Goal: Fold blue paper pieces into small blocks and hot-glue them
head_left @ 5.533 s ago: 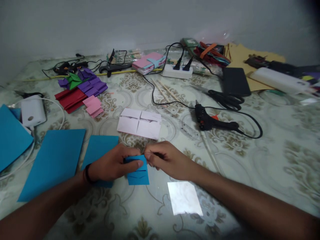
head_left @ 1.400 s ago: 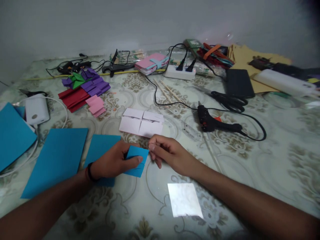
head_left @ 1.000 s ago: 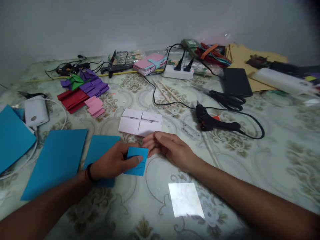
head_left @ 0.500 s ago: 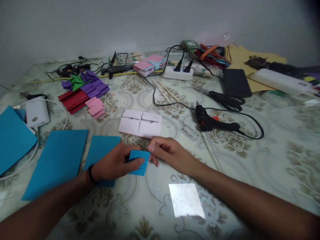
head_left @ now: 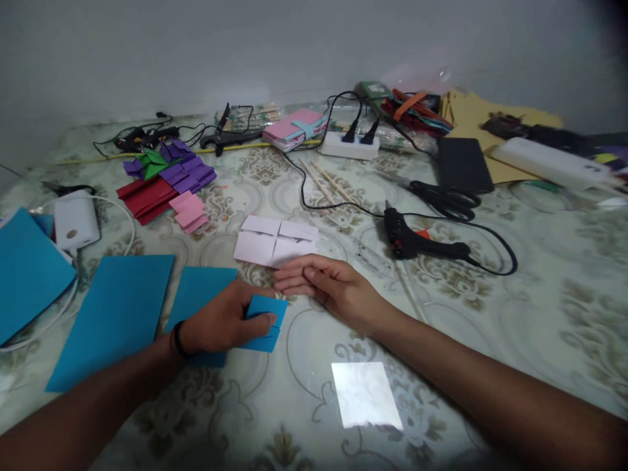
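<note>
My left hand (head_left: 228,318) grips a small folded blue paper (head_left: 265,307), thumb on top and fingers beneath. Dark lines mark the paper's face. To its right, my right hand (head_left: 331,288) is held with fingers stretched out toward the left, nothing between them. Its fingertips are near the lower edge of a white folded paper (head_left: 258,247) lying on the table. Under and behind my left hand is a blue sheet (head_left: 201,288). A larger blue sheet (head_left: 115,307) lies further left.
A black glue gun (head_left: 422,245) with its cord and black-handled scissors (head_left: 441,196) lie at the right. Folded purple (head_left: 189,173), red (head_left: 147,196) and pink papers (head_left: 189,212) sit at the left. A white power strip (head_left: 350,145) stands at the back, beside wooden sticks (head_left: 331,180).
My right hand has come away from the blue paper and its fingers have straightened. My left hand, still holding the paper, has shifted slightly left.
</note>
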Available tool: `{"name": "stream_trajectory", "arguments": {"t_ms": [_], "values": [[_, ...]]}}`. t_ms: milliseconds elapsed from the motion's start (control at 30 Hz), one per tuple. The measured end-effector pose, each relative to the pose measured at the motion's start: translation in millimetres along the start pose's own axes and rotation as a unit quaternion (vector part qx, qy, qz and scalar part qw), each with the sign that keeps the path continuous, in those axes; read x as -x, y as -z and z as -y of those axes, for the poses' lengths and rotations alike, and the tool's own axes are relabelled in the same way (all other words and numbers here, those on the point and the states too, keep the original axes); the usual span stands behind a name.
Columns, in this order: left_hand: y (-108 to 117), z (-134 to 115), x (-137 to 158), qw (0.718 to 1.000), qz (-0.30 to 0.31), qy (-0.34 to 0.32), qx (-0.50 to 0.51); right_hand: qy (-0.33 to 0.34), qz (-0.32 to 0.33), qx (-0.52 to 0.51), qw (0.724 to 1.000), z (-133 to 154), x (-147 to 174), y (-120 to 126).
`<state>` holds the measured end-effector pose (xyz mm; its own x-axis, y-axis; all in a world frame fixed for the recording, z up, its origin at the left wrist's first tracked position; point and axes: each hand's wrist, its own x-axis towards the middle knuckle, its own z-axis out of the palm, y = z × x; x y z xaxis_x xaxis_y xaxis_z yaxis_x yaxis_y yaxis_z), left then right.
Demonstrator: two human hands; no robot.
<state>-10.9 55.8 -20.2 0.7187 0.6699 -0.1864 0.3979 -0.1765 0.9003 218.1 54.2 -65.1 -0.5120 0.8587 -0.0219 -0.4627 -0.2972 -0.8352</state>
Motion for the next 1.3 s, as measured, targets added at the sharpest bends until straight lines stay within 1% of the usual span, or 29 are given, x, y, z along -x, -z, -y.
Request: {"name": "stream_trajectory", "arguments": {"t_ms": [133,333,533,767,933,1067,1167,1300], "values": [[-1.0,1.7,-1.2,1.0,-0.014,0.014,-0.001,-0.005,-0.002,-0.03,1.0,0.7,-0.9,-0.4],[-1.9,0.9,-1.0,0.999,-0.018,0.037,0.003,-0.006,0.013,-0.019,1.0,2.3,-0.5,-0.9],[-1.2,2.3,-0.4,0.999,-0.012,0.027,0.016,-0.002,0.018,-0.003,1.0,3.1,1.7,-0.1],[-1.3,1.4,0.5,0.999,-0.016,0.038,0.008,-0.005,0.032,0.018,0.999,4.0,3.2,1.2],[-1.1,0.4,-0.1,0.999,-0.016,0.029,0.001,-0.002,0.041,0.029,0.999,4.2,3.8,1.9],[-0.9,-1.2,-0.1,0.999,-0.018,0.046,0.005,0.0,0.049,0.054,0.997,4.9,3.9,1.7],[-1.1,-1.5,0.1,0.999,-0.017,0.04,-0.005,-0.003,0.051,0.072,0.996,6.4,4.0,0.5],[-1.0,-1.8,-0.4,0.999,-0.019,0.036,-0.004,-0.012,0.047,0.062,0.997,6.9,4.1,0.0]]}}
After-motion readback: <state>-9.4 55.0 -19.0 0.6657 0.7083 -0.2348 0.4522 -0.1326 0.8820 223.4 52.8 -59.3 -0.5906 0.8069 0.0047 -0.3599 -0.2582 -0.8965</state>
